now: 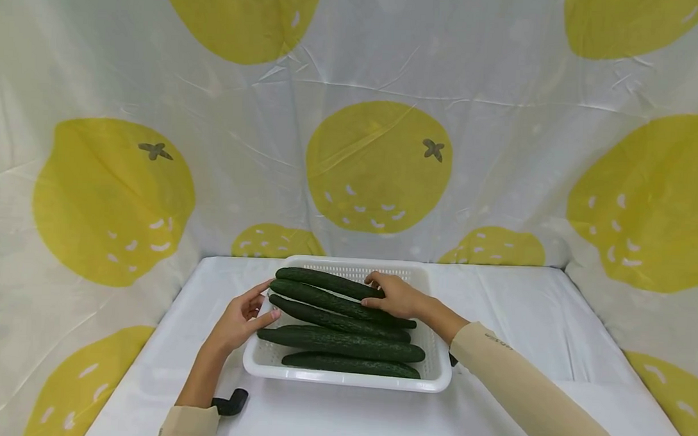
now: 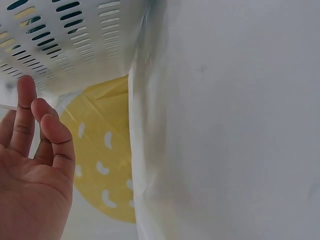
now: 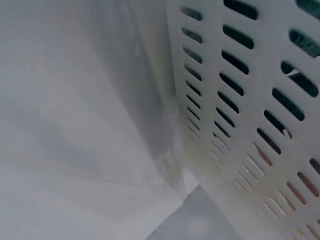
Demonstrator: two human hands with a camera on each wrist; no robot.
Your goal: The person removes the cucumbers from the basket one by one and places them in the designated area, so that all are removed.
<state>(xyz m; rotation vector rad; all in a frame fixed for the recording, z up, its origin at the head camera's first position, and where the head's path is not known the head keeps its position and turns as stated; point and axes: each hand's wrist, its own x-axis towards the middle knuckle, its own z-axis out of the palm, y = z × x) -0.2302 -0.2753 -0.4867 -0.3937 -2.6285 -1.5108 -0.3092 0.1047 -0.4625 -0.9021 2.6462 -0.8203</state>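
A white slotted plastic basket point(image 1: 343, 379) holds several long dark-green cucumbers lying side by side, slightly slanted. My left hand point(image 1: 243, 318) grips the basket's left side, thumb over the rim near the cucumber ends. In the left wrist view its other fingers point(image 2: 25, 117) bend loosely beside the slotted outer wall. With thumb and fingers, my right hand point(image 1: 398, 297) pinches the rearmost cucumber point(image 1: 324, 281) near its right end, inside the basket. The right wrist view shows only the basket's outer wall point(image 3: 209, 57); the right hand itself is hidden there.
A white cloth point(image 1: 530, 314) covers the table under the basket. Behind and at both sides hangs a pale curtain point(image 1: 501, 153) printed with yellow fruit. A black device point(image 1: 233, 403) sits at the left wrist.
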